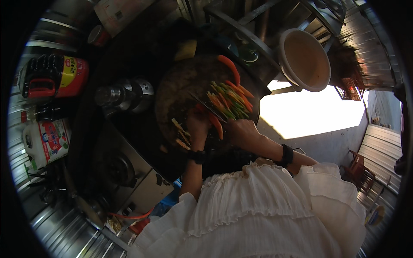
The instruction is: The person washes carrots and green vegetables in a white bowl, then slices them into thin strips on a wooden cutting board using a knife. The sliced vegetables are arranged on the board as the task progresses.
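Note:
A round, dark chopping board (172,85) lies before me. My right hand (243,131) grips a knife (208,107), its handle hidden in the fist and its blade slanting up-left across the board. Left of the blade, my left hand (197,124) presses on a red pepper piece (216,125), whose upper part it partly covers. Red, orange and green pepper strips (229,100) are heaped on the blade's far right side. Farther back rests a curved red pepper (231,68). Pale pepper cores (181,132) with seeds lie left of my left hand.
Metal canisters (138,95) stand left of the board. Beyond them are a soy sauce jug (72,75) and a white jug (46,142). A gas burner (117,171) sits lower left. A pale basin (305,59) is at upper right, and a brown stool (358,171) stands farther right.

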A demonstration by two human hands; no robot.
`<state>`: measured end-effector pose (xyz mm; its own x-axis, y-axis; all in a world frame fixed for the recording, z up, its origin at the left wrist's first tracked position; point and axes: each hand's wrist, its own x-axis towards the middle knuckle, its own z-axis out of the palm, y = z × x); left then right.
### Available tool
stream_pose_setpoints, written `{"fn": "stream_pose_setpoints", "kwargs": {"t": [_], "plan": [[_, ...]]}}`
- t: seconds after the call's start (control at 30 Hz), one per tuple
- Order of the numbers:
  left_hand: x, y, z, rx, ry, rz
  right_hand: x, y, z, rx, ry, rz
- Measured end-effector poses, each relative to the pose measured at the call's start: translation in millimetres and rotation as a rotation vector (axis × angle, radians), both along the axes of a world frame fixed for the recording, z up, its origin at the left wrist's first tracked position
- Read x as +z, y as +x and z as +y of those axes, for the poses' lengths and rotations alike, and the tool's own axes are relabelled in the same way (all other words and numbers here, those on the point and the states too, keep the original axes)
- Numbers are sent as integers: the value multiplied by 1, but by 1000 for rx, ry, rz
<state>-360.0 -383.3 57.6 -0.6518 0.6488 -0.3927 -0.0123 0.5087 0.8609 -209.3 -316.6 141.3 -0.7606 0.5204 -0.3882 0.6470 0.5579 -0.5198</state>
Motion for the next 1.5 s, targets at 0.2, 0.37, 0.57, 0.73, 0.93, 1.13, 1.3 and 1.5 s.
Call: {"fn": "stream_pose_setpoints", "kwargs": {"t": [0.2,0.37,0.57,0.73,0.93,1.13,1.3,1.5], "plan": [[-9,2,-3,-55,-18,109,-15,-27,4,-27,18,47],[12,6,0,1,70,-46,-23,-35,-4,-76,23,115],[15,10,0,148,170,-251,-9,-2,-19,-60,-18,-109],[6,8,-5,0,35,-108,-1,18,-11,-50,-43,-112],[12,14,-10,98,40,-183,5,30,-16,-219,-121,-51],[12,14,-11,102,9,-191,17,29,-6,-175,-143,-63],[7,13,-12,77,-21,-141,26,28,4,-167,-177,-39],[7,11,-13,62,-70,-135,9,33,15,-104,-216,76]]}}
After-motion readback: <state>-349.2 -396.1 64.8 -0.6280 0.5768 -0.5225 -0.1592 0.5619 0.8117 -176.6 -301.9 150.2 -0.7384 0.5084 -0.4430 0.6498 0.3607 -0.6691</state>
